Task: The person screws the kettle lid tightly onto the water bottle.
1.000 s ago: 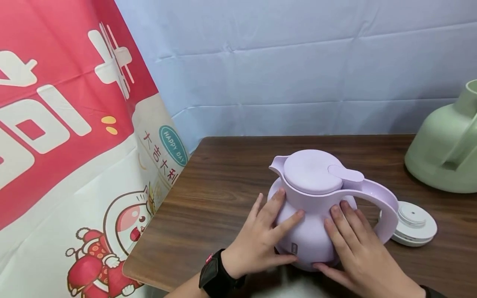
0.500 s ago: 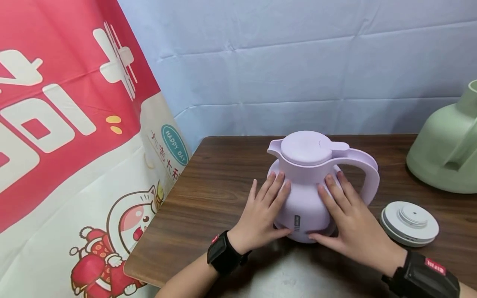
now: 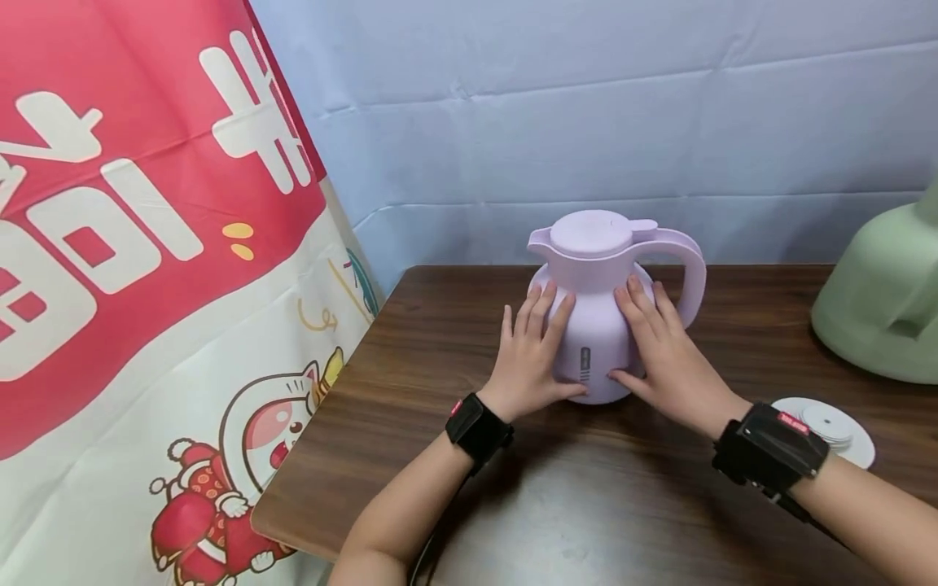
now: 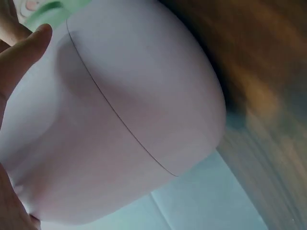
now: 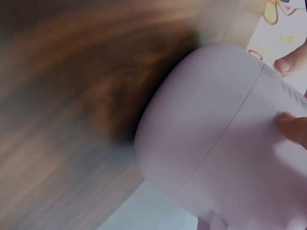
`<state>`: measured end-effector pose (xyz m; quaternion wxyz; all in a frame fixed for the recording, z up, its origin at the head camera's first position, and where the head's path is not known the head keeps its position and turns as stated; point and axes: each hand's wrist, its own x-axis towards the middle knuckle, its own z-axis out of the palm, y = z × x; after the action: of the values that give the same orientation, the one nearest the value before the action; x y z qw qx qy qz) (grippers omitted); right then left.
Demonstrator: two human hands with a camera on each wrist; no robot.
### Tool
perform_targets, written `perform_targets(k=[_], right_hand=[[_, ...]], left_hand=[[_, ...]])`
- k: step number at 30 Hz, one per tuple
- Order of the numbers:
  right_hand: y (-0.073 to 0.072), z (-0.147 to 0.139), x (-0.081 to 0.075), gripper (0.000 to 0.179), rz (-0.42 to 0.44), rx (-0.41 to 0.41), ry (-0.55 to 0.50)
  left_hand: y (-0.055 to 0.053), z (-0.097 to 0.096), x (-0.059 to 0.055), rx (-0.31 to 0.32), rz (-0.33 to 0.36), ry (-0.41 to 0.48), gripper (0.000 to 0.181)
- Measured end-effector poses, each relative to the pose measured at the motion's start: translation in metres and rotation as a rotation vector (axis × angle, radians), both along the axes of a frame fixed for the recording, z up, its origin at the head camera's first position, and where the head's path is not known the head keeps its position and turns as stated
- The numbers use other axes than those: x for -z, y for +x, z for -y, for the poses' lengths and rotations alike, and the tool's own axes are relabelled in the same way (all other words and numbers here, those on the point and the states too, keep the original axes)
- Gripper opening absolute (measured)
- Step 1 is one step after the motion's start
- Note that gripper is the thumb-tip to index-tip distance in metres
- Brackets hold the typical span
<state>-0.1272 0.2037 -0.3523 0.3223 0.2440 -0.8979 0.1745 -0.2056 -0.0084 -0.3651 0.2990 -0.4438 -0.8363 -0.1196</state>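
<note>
Lilac jug (image 3: 595,325): stood upright on the brown wood-grain table (image 3: 440,358), right of the middle and toward the far edge. Pointed its spout (image 3: 541,240) to the left and its handle (image 3: 694,273) to the right. Carried a round lid (image 3: 590,233) on top and a small dark label (image 3: 585,362) low on the near face. Showed a thin seam round its body in both wrist views. Touched from the left by the left grip (image 3: 528,350), released rather than clenched, with fingers spread up the side and thumb low, near the label. Touched from the right by the right grip (image 3: 668,358), likewise released, with fingers laid along the side near the handle and thumb turned in toward the other thumb. Saw a black band (image 3: 479,429) on each wrist. Noted a white round piece (image 3: 859,441) with stepped rings to the right, nearer than the jug, partly hidden behind the right wrist. Saw a pale green vessel (image 3: 879,301) beyond it at the right edge, partly cut off. Saw pale blue cloth (image 3: 513,122) behind the far edge and a red and white banner (image 3: 146,325) on the left.
</note>
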Motion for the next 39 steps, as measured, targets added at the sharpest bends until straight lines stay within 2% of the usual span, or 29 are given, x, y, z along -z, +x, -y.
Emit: perform_targets(k=[4,9,14,20,24,27,36,39], right_hand=[[-0.022,0.001,0.000,0.120,-0.014,0.007,0.003],[-0.051,-0.001,0.003,0.122,-0.024,0.022,-0.014],[-0.077,0.000,0.004,0.119,-0.003,0.058,-0.030],[-0.099,0.004,0.010,0.112,0.008,0.098,-0.053],[-0.110,0.005,0.013,0.110,0.001,0.133,-0.065],[-0.106,0.005,0.010,0.109,0.013,0.182,-0.046],[-0.114,0.009,0.001,0.105,0.096,0.299,-0.003],[-0.115,0.009,-0.006,0.104,0.132,0.327,0.028]], left_hand=[[-0.018,-0.009,0.001,-0.075,-0.032,0.005,0.133],[-0.044,-0.019,0.002,-0.123,-0.018,0.028,0.129],[-0.067,-0.022,0.003,-0.156,0.057,0.030,0.127],[-0.085,-0.025,0.001,-0.192,0.175,0.032,0.125],[-0.096,-0.028,-0.001,-0.206,0.211,0.020,0.127],[-0.096,-0.031,-0.002,-0.217,0.219,0.012,0.129],[-0.109,-0.041,-0.003,-0.226,0.267,0.048,0.131],[-0.111,-0.044,-0.008,-0.238,0.297,0.053,0.131]])
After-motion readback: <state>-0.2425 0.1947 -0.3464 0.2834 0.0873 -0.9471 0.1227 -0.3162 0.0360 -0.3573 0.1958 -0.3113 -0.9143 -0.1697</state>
